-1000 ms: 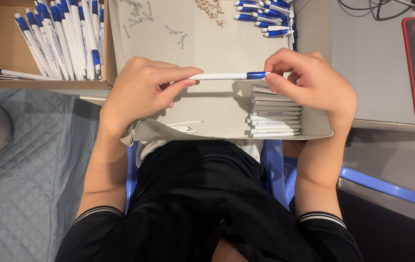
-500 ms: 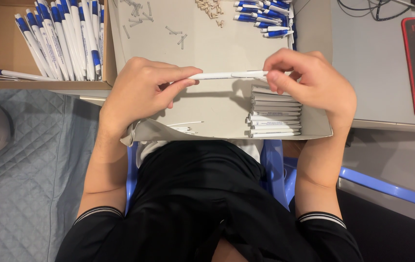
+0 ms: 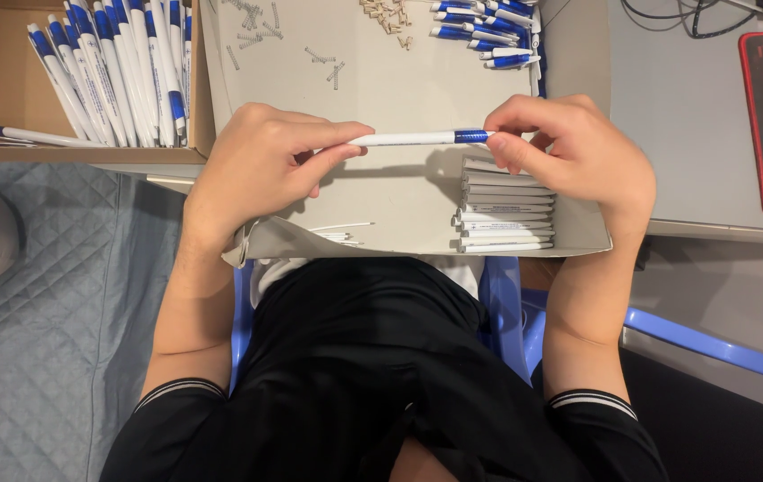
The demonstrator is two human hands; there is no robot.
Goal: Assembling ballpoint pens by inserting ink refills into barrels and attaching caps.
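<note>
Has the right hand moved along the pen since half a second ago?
Yes. The right hand slid slightly right, away from the left hand: the pen shows its blue band again, above the white stack.

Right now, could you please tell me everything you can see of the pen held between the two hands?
The pen is slim, with a white barrel and a blue section at its right end, plastic by the look. It lies level above the shallow grey cardboard tray. The left hand pinches its left end, the right hand its blue end.
</note>
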